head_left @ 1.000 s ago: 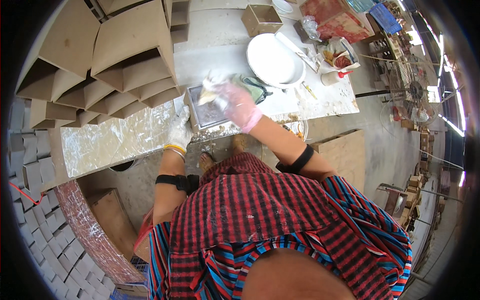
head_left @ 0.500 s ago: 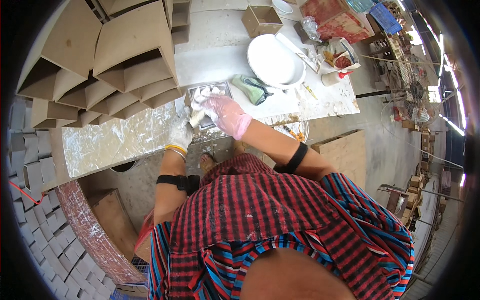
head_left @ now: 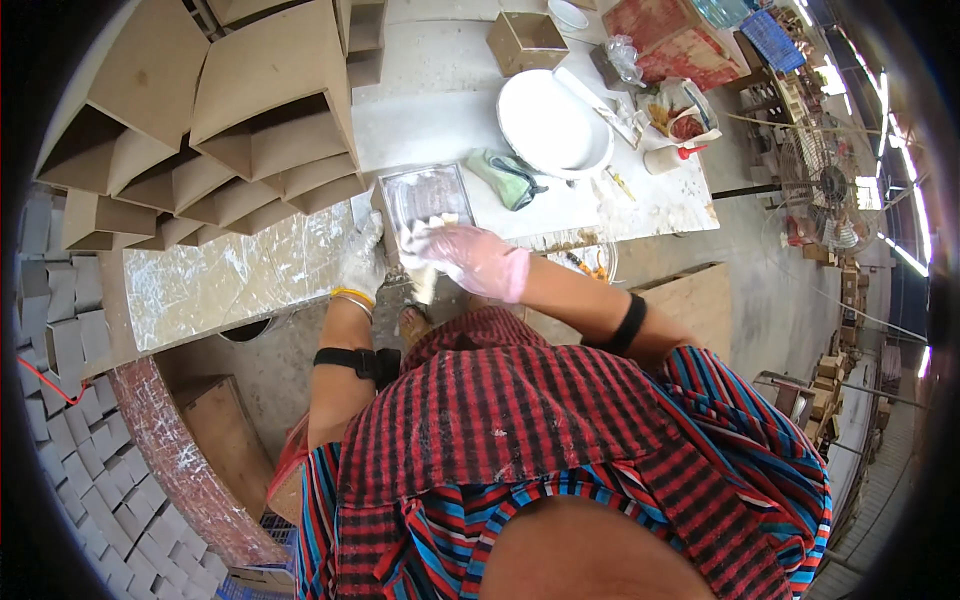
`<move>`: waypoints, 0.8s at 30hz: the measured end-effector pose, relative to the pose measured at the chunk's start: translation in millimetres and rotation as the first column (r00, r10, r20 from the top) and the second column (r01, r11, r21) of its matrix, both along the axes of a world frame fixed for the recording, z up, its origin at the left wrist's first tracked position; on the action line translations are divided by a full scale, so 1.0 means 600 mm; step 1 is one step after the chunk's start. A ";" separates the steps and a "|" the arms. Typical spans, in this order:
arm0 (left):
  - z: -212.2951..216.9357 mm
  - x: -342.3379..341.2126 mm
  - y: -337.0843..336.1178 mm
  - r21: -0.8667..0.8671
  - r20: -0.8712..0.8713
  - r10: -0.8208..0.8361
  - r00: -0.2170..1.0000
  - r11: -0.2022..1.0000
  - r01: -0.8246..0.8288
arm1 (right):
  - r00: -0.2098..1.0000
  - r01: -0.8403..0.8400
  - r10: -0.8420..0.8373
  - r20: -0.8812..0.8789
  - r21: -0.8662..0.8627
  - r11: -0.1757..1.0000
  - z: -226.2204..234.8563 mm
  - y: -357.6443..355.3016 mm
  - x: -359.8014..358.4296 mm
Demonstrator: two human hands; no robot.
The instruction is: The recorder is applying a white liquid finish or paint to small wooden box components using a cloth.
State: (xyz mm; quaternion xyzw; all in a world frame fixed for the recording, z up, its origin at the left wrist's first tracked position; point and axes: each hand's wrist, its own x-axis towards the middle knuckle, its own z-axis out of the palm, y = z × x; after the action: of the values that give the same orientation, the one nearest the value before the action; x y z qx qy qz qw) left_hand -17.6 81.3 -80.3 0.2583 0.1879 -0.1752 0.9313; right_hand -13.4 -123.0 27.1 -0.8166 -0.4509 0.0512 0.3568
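Note:
A small box (head_left: 428, 190) with a grey, smeared upper face and a pale rim lies at the table's front edge. My left hand (head_left: 361, 258), in a white glove, holds the box by its left side; the fingertips are partly hidden. Over the box's near edge is my right hand (head_left: 468, 258), in a thin pinkish plastic glove. It is closed on a white cloth (head_left: 424, 286), part of which hangs below the table edge. Just right of the box lies a green cloth-like bundle (head_left: 502, 178).
Open cardboard boxes (head_left: 262, 88) are stacked on the left of the table (head_left: 230, 275). A white basin (head_left: 553, 120), a bottle with a red tip (head_left: 672, 158) and an open box (head_left: 527, 43) stand farther right. A fan (head_left: 826, 182) stands beyond.
My right hand has moved toward me with the white cloth, from the middle of the box to its near edge. More of the box's upper face now shows. My left hand stays beside it.

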 end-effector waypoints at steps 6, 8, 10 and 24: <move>0.016 -0.001 -0.006 0.063 0.035 0.093 0.995 0.994 -0.095 | 0.995 0.064 -0.062 0.073 -0.023 0.998 0.062 -0.022 0.062; 0.005 -0.003 -0.009 0.062 0.025 0.100 0.995 0.993 -0.101 | 0.990 0.083 -0.067 0.123 -0.131 0.988 0.030 0.001 0.076; -0.012 0.002 0.000 0.066 0.007 0.108 0.994 0.992 -0.108 | 0.978 0.055 0.008 0.210 -0.295 0.954 0.031 0.030 0.086; -0.001 0.002 -0.010 0.096 0.061 0.067 0.996 0.993 -0.073 | 0.980 0.200 -0.177 0.093 -0.431 0.880 0.035 -0.013 0.110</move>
State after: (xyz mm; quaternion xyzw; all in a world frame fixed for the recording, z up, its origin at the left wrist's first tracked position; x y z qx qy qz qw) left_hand -16.4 75.3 -80.7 0.3021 0.1782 -0.1254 0.9280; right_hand 52.5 -130.9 48.3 -0.9168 -0.3551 0.0956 0.1559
